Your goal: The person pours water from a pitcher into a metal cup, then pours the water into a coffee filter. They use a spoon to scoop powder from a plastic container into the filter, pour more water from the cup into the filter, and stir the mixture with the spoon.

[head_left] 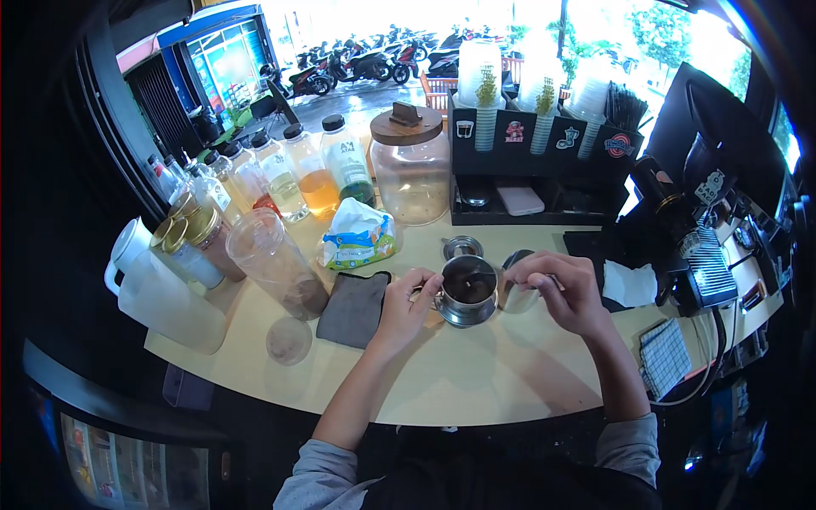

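A metal cup (469,282) with dark contents stands near the middle of the table, with a wide metal rim under it. My left hand (410,308) is closed at the cup's left side, its thumb and fingers pinching there. To the right, my right hand (561,287) has its fingers bent and pressed together; what they hold, if anything, is too small to make out. Just behind that hand is a round dark-topped container (517,258), partly hidden by the fingers. A small metal lid or dish (462,247) lies behind the cup.
Left of my hands lie a grey cloth (353,308), a round lid (289,342), a tall clear container (276,263) and a pitcher (174,297). Behind are a wipes pack (360,236), bottles and a glass jar (413,174). A coffee machine (710,263) stands right.
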The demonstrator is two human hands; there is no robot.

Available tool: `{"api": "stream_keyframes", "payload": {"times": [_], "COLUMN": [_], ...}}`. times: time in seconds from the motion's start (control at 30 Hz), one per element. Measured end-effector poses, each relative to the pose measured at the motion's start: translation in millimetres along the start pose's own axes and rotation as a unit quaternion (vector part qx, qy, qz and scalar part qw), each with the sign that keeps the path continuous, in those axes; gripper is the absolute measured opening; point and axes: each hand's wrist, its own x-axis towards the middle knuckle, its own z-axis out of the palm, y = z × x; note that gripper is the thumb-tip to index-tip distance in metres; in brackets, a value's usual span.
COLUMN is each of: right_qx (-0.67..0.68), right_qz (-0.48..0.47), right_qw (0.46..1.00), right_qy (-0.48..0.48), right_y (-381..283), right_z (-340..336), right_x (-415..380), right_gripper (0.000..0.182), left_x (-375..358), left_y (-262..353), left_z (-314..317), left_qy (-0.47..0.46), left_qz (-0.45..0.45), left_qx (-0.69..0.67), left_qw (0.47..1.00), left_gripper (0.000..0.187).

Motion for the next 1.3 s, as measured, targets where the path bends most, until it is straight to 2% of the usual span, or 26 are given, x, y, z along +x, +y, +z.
{"api": "stream_keyframes", "payload": {"times": [0.1, 0.17, 0.3, 0.43, 0.6, 0.73, 0.9, 1.0, 1.17, 1.3], "right_qx": [-0.015, 0.029, -0.029, -0.04, -0.131, -0.137, -0.079, -0.117, -0.101, -0.107], "right_qz": [-0.011, 0.019, -0.027, -0.016, -0.087, -0.081, -0.085, -0.066, -0.074, -0.061], "right_qw": [1.0, 0.999, 0.999, 0.999, 0.986, 0.985, 0.993, 0.991, 0.992, 0.992], "right_qy": [0.002, -0.007, -0.003, -0.026, -0.057, -0.066, -0.022, -0.014, 0.007, 0.038], "right_y": [-4.7, -3.8, -3.9, -12.3, -18.0, -20.6, -14.0, -11.8, -13.7, -14.9], "right_z": [3.1, -0.1, 2.7, -0.8, 8.3, 10.1, 16.3, 12.1, 16.4, 13.5], "right_x": [2.0, 1.3, 4.6, 7.6, 7.6, 5.8, -2.8, -9.3, -14.9, -17.7], "right_gripper": [0.016, 0.015, 0.014, 0.014, 0.015, 0.016, 0.015, 0.015, 0.014, 0.013], "left_x": [0.8, 0.1, 0.9, 0.2, 0.9, -0.5, -1.5, -2.5, -4.7, -6.6], "left_y": [0.4, -0.9, -2.2, 0.7, 2.6, 3.5, -2.9, -6.0, -6.8, 3.6], "left_z": [0.7, 0.1, 0.9, 0.6, 0.6, 0.7, 4.2, 7.3, 11.2, 9.3], "left_qy": [-0.001, 0.002, 0.003, 0.006, 0.002, 0.006, 0.014, 0.019, 0.003, -0.001], "left_qz": [-0.001, -0.001, 0.006, -0.001, 0.004, 0.002, 0.007, 0.0, -0.033, -0.024], "left_qx": [0.002, 0.009, 0.006, 0.01, 0.009, 0.006, -0.006, -0.038, -0.163, -0.151], "left_qw": [1.0, 1.0, 1.0, 1.0, 1.0, 1.0, 1.0, 0.999, 0.986, 0.988], "left_gripper": [0.027, 0.028, 0.028, 0.028, 0.028, 0.028, 0.027, 0.027, 0.026, 0.026]}}
